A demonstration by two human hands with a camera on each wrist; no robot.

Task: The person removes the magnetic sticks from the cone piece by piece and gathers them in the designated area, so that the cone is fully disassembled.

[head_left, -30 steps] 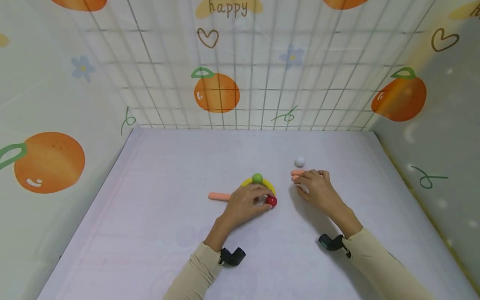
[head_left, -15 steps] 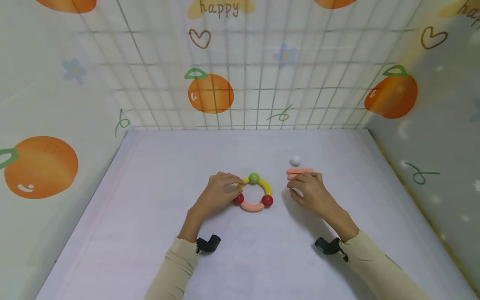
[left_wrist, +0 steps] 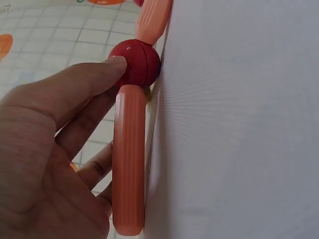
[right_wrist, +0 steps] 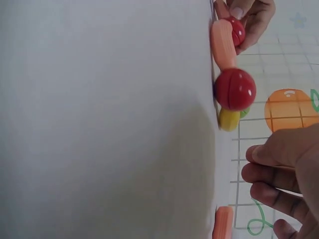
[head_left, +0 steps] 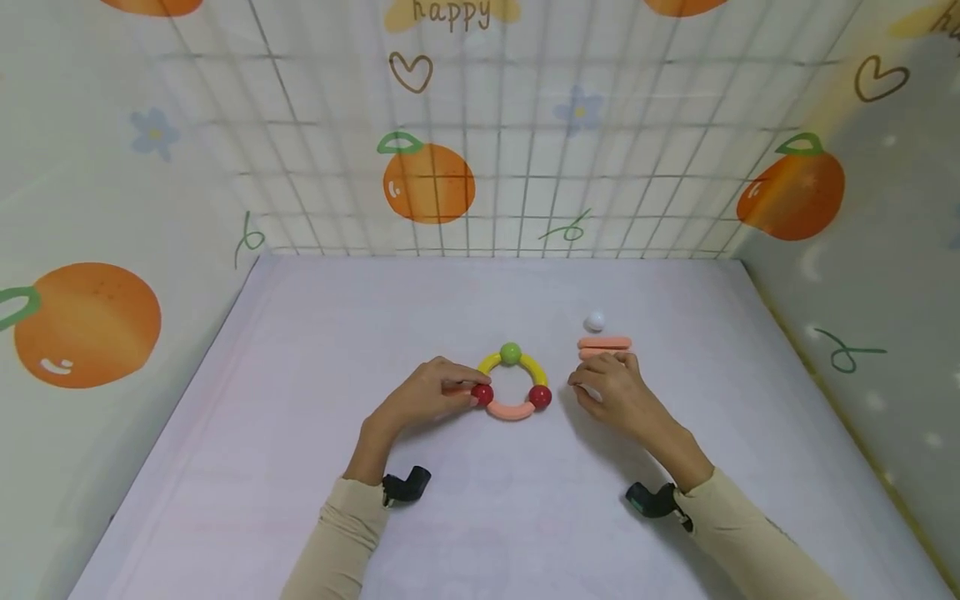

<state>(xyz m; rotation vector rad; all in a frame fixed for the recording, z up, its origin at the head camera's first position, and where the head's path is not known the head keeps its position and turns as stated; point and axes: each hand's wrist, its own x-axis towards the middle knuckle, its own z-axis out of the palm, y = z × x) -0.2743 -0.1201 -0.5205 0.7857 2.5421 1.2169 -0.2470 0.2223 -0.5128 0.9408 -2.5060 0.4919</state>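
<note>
A ring on the tabletop is made of a green ball, two curved yellow pieces, two red balls and a curved orange piece. My left hand pinches the left red ball between thumb and fingers. From that ball a straight ribbed orange stick extends along the palm; the head view hides it under the hand. The right red ball sits free of both hands. My right hand, fingers loosely bent and holding nothing visible, is just in front of two straight orange sticks, partly covering the nearer one.
A white ball lies behind the orange sticks. Patterned cloth over a wire grid rises at the table's back edge, and cloth walls stand at both sides. Each wrist carries a black camera.
My left hand has gone from the right red ball to the left one, uncovering the ring's middle and curved orange piece. My right hand has drawn slightly back from the orange sticks.
</note>
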